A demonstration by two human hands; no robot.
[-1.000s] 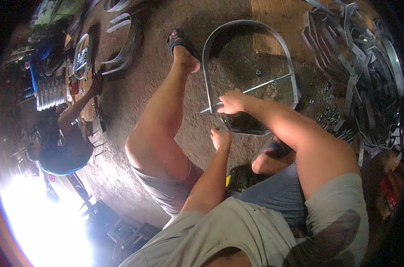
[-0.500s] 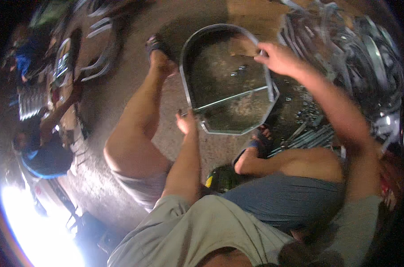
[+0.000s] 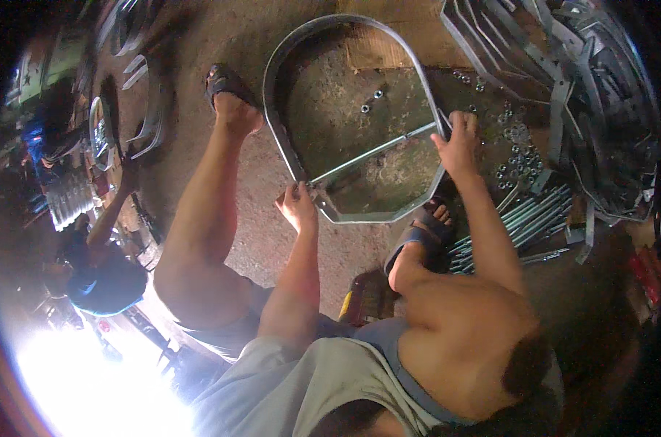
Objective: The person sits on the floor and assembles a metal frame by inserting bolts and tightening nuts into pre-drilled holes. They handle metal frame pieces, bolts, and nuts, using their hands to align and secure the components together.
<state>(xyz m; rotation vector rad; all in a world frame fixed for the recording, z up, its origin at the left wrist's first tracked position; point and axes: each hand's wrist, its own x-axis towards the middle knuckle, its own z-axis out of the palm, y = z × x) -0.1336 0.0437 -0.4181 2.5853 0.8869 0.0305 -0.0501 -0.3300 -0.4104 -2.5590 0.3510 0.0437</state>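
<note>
A bent metal strap frame (image 3: 279, 51), arch-shaped with a flat lower end, lies on the dirt floor between my feet. A thin threaded rod (image 3: 374, 154) spans it from side to side. My left hand (image 3: 297, 205) pinches the rod's left end at the frame's rim. My right hand (image 3: 458, 142) grips the rod's right end at the opposite rim, fingers closed. Loose nuts (image 3: 516, 149) lie scattered just right of that hand, and one nut (image 3: 365, 108) lies inside the frame.
A bundle of threaded rods (image 3: 527, 218) lies right of my right foot (image 3: 418, 237). Stacked metal frames (image 3: 563, 65) fill the upper right. Another person in a blue top (image 3: 101, 280) crouches at left beside curved metal parts (image 3: 144, 120). My left foot (image 3: 228, 98) rests by the frame.
My right hand came down from the frame's far upper right to the rod's right end. My left hand stayed at the rod's left end. The view shifted slightly.
</note>
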